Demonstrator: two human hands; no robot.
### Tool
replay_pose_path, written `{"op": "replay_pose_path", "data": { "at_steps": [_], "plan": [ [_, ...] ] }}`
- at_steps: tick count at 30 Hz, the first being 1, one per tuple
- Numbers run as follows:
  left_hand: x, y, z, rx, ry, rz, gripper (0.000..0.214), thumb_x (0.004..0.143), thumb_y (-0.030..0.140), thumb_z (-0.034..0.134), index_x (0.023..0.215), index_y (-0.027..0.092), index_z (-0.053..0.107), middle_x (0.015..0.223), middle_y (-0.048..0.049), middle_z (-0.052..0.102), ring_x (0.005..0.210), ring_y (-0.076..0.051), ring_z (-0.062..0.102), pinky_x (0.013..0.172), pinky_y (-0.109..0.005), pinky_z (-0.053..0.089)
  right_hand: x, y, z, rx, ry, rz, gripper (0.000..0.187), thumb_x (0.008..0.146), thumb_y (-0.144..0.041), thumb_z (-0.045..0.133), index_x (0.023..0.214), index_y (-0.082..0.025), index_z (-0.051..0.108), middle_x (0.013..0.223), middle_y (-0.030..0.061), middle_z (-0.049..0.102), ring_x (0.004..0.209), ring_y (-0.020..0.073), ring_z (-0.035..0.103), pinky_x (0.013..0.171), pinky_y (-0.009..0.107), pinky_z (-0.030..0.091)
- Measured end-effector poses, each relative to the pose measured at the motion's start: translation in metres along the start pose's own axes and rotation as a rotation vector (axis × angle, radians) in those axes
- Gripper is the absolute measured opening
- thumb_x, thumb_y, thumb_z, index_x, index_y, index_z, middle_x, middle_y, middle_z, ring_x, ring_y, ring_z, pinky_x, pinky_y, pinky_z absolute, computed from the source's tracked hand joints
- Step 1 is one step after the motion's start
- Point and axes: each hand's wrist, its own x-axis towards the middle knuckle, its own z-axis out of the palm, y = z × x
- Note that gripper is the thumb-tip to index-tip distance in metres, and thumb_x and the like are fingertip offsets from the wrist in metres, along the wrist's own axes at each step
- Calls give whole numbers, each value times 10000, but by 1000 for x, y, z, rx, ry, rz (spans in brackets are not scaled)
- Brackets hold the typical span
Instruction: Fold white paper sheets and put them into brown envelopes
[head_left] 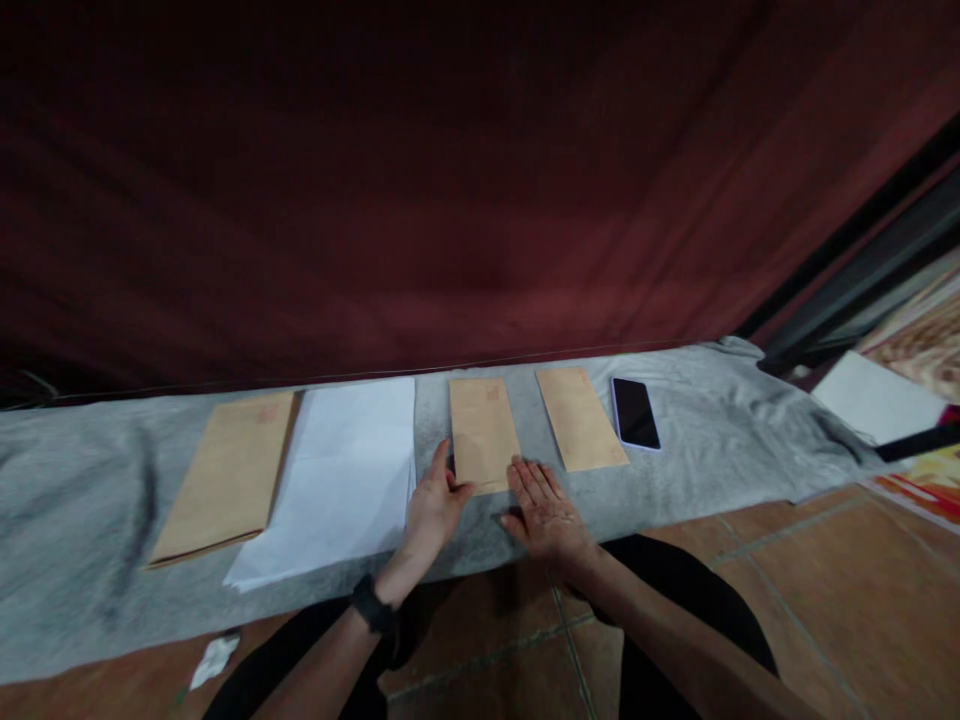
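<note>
A brown paper envelope [484, 430] with small red print lies flat in front of me on the grey cloth. My left hand [435, 505] is at its lower left corner. The index finger reaches up beside the left edge and the thumb lies by the bottom edge, with a gap between them. My right hand [547, 510] rests flat at the lower right corner, fingers stretched out and fingertips touching the envelope. To the right lies a second brown envelope [581, 420], slightly turned. A stack of white paper sheets [341, 475] is left of my left hand.
A thick stack of brown envelopes [225, 475] sits at the left. A dark-screened phone [636, 413] lies right of the second envelope. The grey cloth [720, 430] borders a dark red upright surface [480, 220]. Crumpled tissue [215, 660] lies on the tiled floor [817, 590].
</note>
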Motion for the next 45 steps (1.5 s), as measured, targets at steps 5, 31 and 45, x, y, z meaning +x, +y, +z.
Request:
{"op": "replay_pose_path", "data": {
  "at_steps": [5, 31, 45],
  "plan": [
    [-1, 26, -2, -575, -175, -142, 800, 782, 290, 651, 1499, 181, 312, 988, -46, 734, 915, -224, 706, 815, -357, 546, 18, -16, -11, 3, 4, 64, 711, 961, -386, 525, 1577, -133, 278, 1564, 171, 409, 1364, 374, 446, 1109, 549, 406],
    [17, 27, -1, -528, -162, -335, 840, 727, 210, 656, 1498, 144, 329, 640, 74, 594, 492, -108, 544, 492, -215, 437, 36, 3, -38, 1438, -505, 569, 595, 908, -646, 502, 1009, -102, 722, 931, 165, 760, 748, 223, 720, 724, 389, 589],
    [18, 34, -4, 523, 18, 286, 375, 973, 195, 401, 1290, 163, 599, 1226, -143, 666, 1136, -261, 634, 985, -417, 502, 20, 5, -1, 32, -65, -49, 700, 1026, -533, 380, 1591, -145, 236, 1637, 131, 250, 1517, 264, 240, 1237, 473, 228]
  ]
}}
